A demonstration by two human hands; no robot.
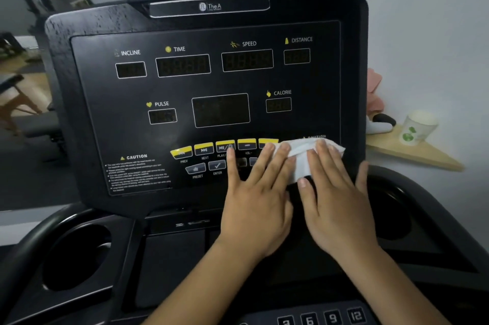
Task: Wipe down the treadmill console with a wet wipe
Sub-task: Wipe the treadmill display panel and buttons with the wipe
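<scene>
The black treadmill console (pixel 201 86) fills the view, with dark displays labelled incline, time, speed, distance, pulse and calorie. A row of yellow buttons (pixel 203 148) runs along its lower part. A white wet wipe (pixel 299 163) lies flat on the lower right of the panel. My left hand (pixel 258 197) presses on the wipe's left edge with straight fingers, covering some buttons. My right hand (pixel 334 192) lies flat over the wipe's right side, fingers spread and straight. Part of the wipe is hidden under both hands.
Cup holders sit in the black tray at lower left (pixel 76 255) and lower right (pixel 391 216). Number keys (pixel 322 318) show at the bottom edge. A wooden corner shelf (pixel 412 155) at right holds a paper cup (pixel 419 127) against the wall.
</scene>
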